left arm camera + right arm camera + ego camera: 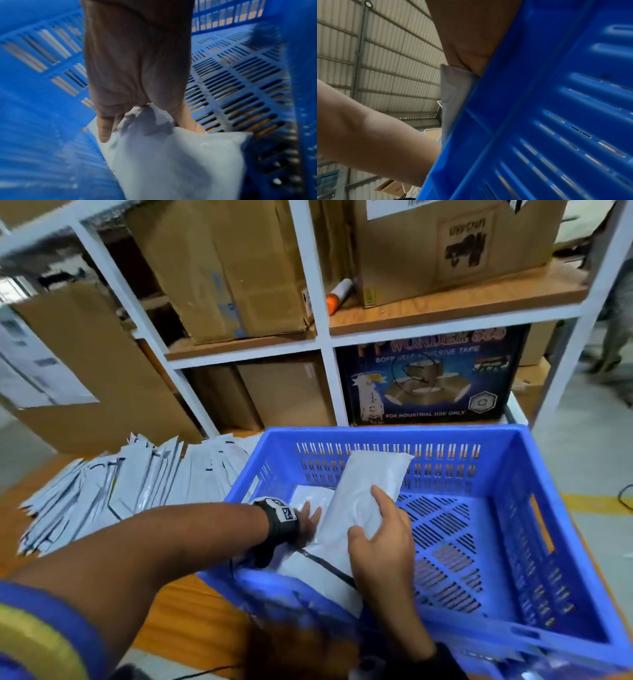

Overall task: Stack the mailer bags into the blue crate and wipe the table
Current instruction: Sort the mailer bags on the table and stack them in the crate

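Mailer bag (363, 501) was held tilted over the near-left of the blue crate (534, 529), right hand (380, 542) curled round its near end, left hand (308, 525) gripping another bag (171, 162) beside it; risk: slick film might slide askew, toppling the stack.

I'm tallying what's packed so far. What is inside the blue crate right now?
Inside the blue crate: a white mailer bag held tilted by both hands, right hand and left hand, with at least one flat bag beneath. The hands and the held bag hide any further bags.
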